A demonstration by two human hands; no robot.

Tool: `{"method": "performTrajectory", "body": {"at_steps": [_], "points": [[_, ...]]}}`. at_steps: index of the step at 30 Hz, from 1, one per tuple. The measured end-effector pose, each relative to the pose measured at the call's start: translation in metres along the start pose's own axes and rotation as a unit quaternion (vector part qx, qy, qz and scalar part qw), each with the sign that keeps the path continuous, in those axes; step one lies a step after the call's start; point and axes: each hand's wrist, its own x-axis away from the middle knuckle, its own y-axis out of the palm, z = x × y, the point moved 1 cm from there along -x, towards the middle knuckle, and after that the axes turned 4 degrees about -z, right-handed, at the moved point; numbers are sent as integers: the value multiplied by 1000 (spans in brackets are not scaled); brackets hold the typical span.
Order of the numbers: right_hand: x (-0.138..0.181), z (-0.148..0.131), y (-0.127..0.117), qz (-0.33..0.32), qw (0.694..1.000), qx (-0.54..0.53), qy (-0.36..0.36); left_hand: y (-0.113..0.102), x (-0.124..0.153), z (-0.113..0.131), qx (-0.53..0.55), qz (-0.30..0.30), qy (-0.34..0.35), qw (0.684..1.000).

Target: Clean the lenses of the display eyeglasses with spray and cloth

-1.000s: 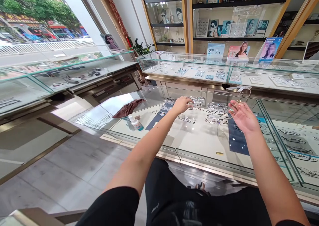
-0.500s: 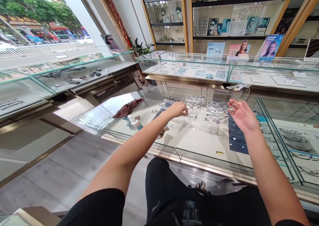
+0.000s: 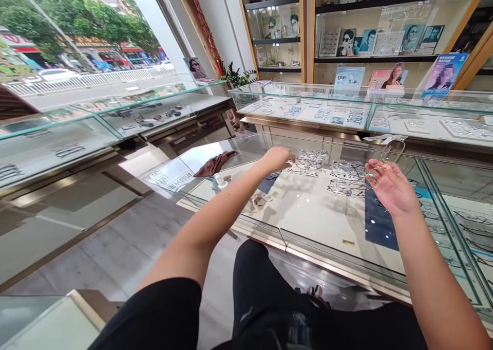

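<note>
My right hand [image 3: 388, 189] is raised palm-up over the glass display counter [image 3: 319, 221], its fingers closed on a thin-rimmed pair of glasses [image 3: 390, 152] with a white tag on it. My left hand [image 3: 276, 158] reaches out over the counter top with its fingers curled; whether anything is in them is hidden. It hovers by the left end of the rows of eyeglasses [image 3: 310, 161] laid out under the glass. A brown cloth [image 3: 215, 163] and a small white bottle [image 3: 221, 181] lie on the counter to its left.
A second glass showcase [image 3: 308, 108] with more frames stands behind the counter, and a long one [image 3: 96, 124] runs along the window on the left. Wall shelves [image 3: 377, 31] carry pictures and cards. Tiled floor lies at the lower left.
My left hand has drawn back from over the rows of glasses and shifted left, toward the cloth. My right hand keeps hold of the glasses. The view has swung a little.
</note>
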Motion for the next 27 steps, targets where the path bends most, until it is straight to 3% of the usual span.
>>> {"method": "performTrajectory", "body": {"at_steps": [4,9,15,27], "points": [[1,-1,3,-2,1000,-3,7,-3,23,-35,-35,-58,-69,995],[1,-2,5,-4,1000,-5,11,15,38,-56,-57,-110,-106,987],[0,0,2,-7,1000,3,8,27,38,-60,-65,-100,-107,987],[1,-1,7,-3,1000,-12,8,27,15,-58,-60,-79,-105,989]]}}
